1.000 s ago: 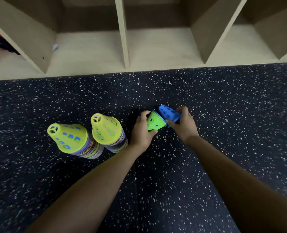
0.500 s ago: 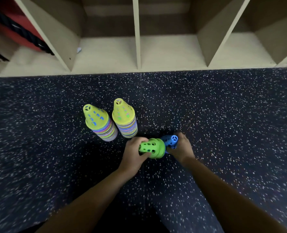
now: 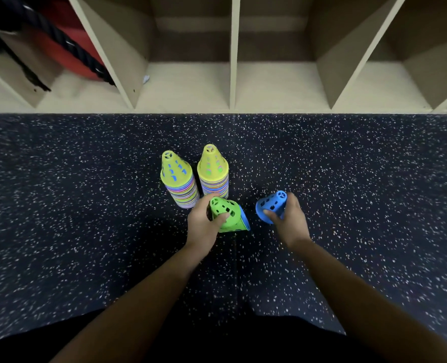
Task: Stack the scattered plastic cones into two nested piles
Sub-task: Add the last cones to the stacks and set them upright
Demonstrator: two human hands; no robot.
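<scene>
In the head view, the left hand point(image 3: 204, 224) is gripping a green cone point(image 3: 226, 214), its fingers curling round the perforated wall, and is holding it tilted just in front of the two nested piles, with a blue rim showing at its base. The right hand point(image 3: 291, 221) is clasping a blue cone point(image 3: 270, 205) tipped sideways, apart from the green one. The yellow-topped left pile point(image 3: 179, 179) and right pile point(image 3: 213, 171) are standing upright side by side on the dark speckled floor point(image 3: 86, 205), before a wooden cubby shelf point(image 3: 232, 74).
</scene>
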